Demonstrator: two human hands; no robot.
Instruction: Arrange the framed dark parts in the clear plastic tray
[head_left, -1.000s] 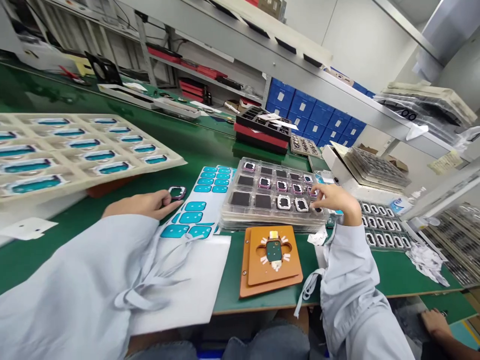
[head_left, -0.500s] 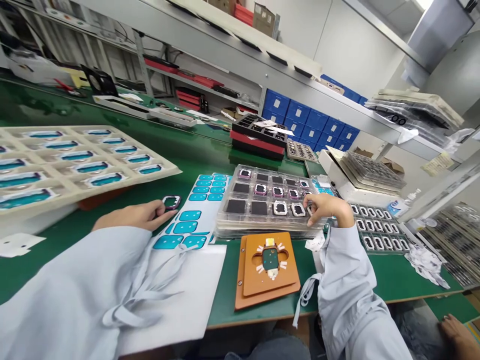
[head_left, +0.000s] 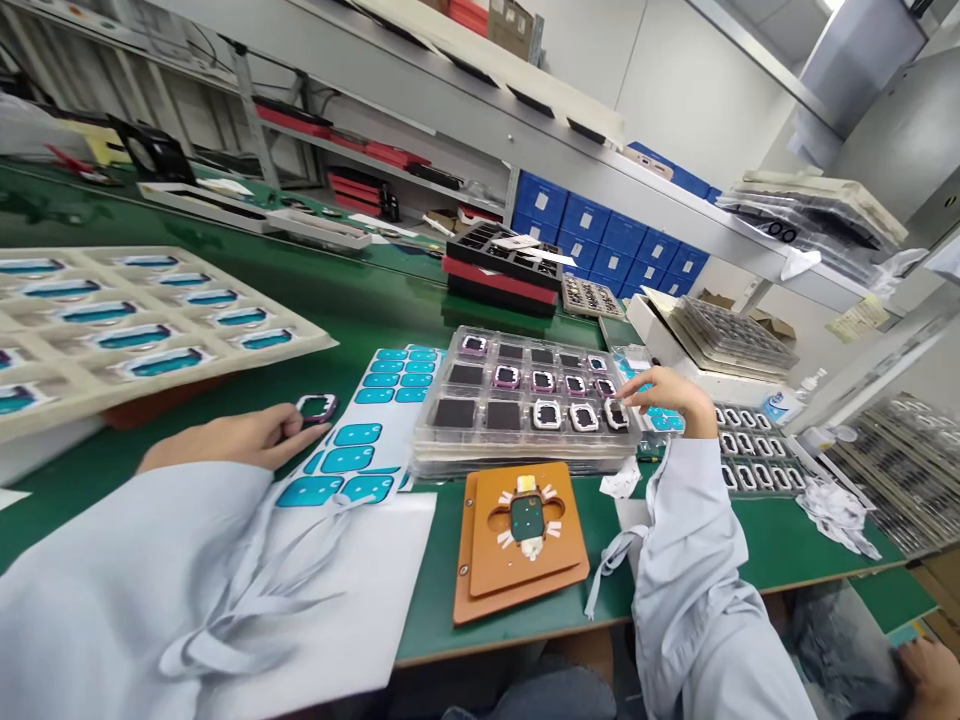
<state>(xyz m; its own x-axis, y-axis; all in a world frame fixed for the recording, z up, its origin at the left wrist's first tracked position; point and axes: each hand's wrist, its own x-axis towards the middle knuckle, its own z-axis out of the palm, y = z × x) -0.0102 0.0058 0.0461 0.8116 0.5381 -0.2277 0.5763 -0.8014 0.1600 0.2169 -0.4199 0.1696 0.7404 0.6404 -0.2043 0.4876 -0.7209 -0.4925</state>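
Observation:
My left hand (head_left: 251,432) pinches a small dark purple watch case (head_left: 316,408) with a whitish inner rim, low over the green bench. A sheet of teal die-cut film pieces (head_left: 352,434) lies just right of it. Over the right end of a clear tray (head_left: 480,443) is my right hand (head_left: 671,395), its fingers stretched out to the left. Their tips are just above a white-rimmed watch case (head_left: 616,414) in the front right pocket; whether they touch it is unclear. Other pockets hold purple and white cases or show dark pads. In front sits an orange fixture (head_left: 487,575) with a dark watch-shaped part.
A beige tray (head_left: 300,335) of teal-covered parts stands at left. Behind are a red and black box stack (head_left: 499,285) and blue bins (head_left: 581,225). More trays (head_left: 757,445) and a crumpled cloth (head_left: 836,515) lie at right. Another person's hand (head_left: 930,670) shows bottom right.
My right hand has lifted off the front right case, its fingers now higher and stretched out. My left hand still holds the purple watch case. The whole view has shifted slightly.

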